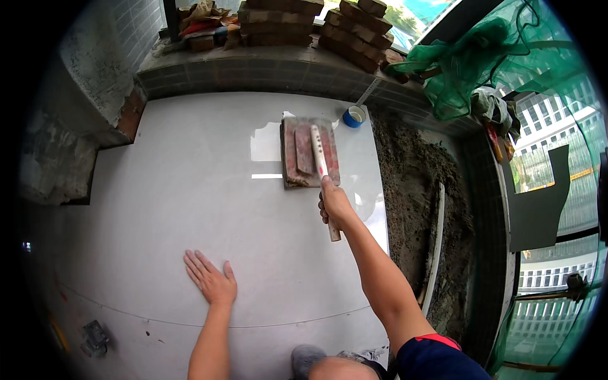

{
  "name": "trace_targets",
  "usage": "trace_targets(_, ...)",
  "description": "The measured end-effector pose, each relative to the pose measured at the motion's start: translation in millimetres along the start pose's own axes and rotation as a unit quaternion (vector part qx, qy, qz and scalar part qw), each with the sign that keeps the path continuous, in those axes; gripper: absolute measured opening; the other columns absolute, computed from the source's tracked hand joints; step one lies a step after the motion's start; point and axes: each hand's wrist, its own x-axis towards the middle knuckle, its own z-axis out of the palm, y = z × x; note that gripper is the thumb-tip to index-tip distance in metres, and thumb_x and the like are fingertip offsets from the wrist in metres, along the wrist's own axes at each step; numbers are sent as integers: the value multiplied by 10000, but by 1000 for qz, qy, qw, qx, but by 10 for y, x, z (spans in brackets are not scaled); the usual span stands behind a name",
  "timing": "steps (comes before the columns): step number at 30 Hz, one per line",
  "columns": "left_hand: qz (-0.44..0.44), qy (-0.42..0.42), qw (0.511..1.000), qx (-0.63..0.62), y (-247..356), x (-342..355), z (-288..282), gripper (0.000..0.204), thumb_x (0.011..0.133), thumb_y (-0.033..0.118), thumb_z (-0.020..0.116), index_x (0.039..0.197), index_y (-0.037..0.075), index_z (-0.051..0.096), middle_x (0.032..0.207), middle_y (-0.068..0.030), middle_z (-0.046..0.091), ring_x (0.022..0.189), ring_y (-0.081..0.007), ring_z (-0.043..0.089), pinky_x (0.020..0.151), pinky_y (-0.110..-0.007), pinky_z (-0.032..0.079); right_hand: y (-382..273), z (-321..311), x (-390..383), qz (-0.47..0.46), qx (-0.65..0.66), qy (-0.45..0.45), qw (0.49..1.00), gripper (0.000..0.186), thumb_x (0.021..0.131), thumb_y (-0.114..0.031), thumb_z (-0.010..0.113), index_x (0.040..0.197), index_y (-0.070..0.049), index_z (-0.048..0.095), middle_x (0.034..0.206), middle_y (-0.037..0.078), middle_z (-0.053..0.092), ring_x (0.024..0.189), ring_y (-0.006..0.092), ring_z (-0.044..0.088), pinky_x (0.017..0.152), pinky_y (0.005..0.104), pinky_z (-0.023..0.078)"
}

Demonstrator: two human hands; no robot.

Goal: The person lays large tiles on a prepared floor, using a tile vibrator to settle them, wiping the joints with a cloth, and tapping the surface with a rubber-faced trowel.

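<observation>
My right hand is wrapped round the pale handle of a tile mallet. Its broad rectangular head, reddish-brown and worn, is over the far right part of a large light grey tile. Slight blur runs along the head's far edge, and whether it touches the tile I cannot tell. Flat on the same tile, with fingers stretched out, lies my left hand, holding nothing. Just right of the mallet head, near the tile's far right corner, is a blue ring-shaped thing like a roll of tape.
Dark, rough mortar borders the tile on the right, with a pale pipe lying in it. Stacked bricks rest on the far ledge. Green netting hangs at the right. A small dark object sits at lower left.
</observation>
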Motion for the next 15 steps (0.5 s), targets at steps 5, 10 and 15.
trace_targets(5, 23, -37, 999, -21, -368, 190, -164, 943, 919, 484, 537, 1477, -157, 128, 1579, -321, 76, 1486, -439, 35, 1204, -515, 51, 99, 259, 129, 14, 5, -60, 998, 510, 991, -575, 392, 775, -117, 442, 605, 15, 440, 458, 163, 429, 440, 362, 412)
trace_targets(10, 55, -58, 996, -40, -191, 372, -120, 1015, 905, 587, 507, 1477, -160, 127, 1575, -331, 62, 1488, -433, 17, 1208, -507, 33, -529, 60, 219, -129, -149, 29, 980, 497, 1027, -462, 402, 769, -41, 452, 552, 49, 453, 402, 192, 472, 380, 389, 431)
trace_targets(15, 33, -76, 996, -23, -429, 253, -205, 1019, 912, 599, 488, 1483, -154, 107, 1581, -324, 28, 1491, -424, -19, 1208, -498, 11, -1034, 770, -196, -242, -120, -36, 962, 519, 1033, -509, 381, 790, -57, 460, 568, 11, 445, 428, 130, 432, 380, 318, 376)
